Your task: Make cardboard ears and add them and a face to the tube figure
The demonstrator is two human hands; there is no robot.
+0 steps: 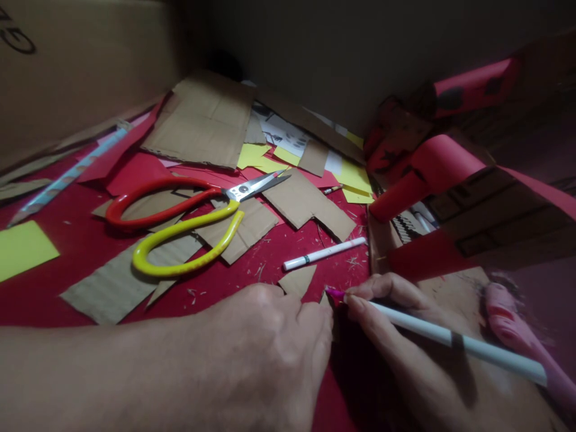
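1. At the lower right of the head view, the right hand [405, 336] pinches a slim, pale marker with a purple tip [490, 354] between thumb and fingers, near the tip; the barrel slants back over the hand toward the right.
2. Left of that tip, the left hand [283, 342] is bent over the red surface [252, 273], its fingers pressed together, knuckles up; the fingertips are hidden, so I cannot tell their exact grip.
3. Between the two hands, a small scrap of brown cardboard [326, 302] shows beside the left fingers, with the purple tip at its upper end.
4. Just beyond the hands lie a pointed brown cardboard offcut [299, 281] and a white marker with a dark band [333, 251].
5. Farther left, open metal scissors with one red and one yellow handle [189, 267] rest across brown cardboard pieces [108, 294].
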